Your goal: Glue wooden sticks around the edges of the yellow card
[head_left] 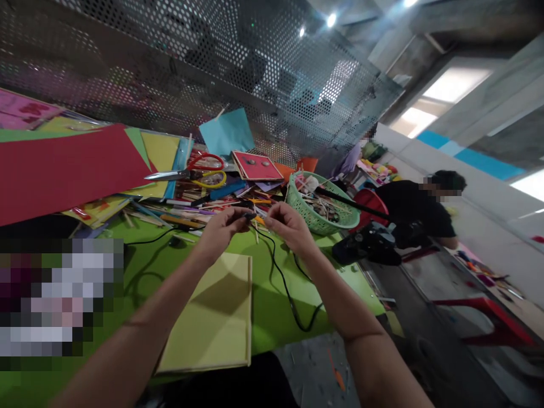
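Note:
Over the green table (272,317), my left hand (221,229) is closed, thumb and fingers pinching a small black piece at the end of a black cable (280,277). From there the cable loops down over the tabletop towards my right forearm. My right hand (291,226) is a short way to the right, its thumb and fingertips pressed together. Whether anything sits between those fingertips is too small to tell. Below both hands lies a pale yellow board (212,311) with thin sticks along its edges.
Behind my hands are scissors (182,171), many sticks and pens, a red card frame (258,166) and a green basket (323,212). Red paper (72,170) lies left. A black device on a stand (368,243) is at the right edge. A person (414,204) leans over another table.

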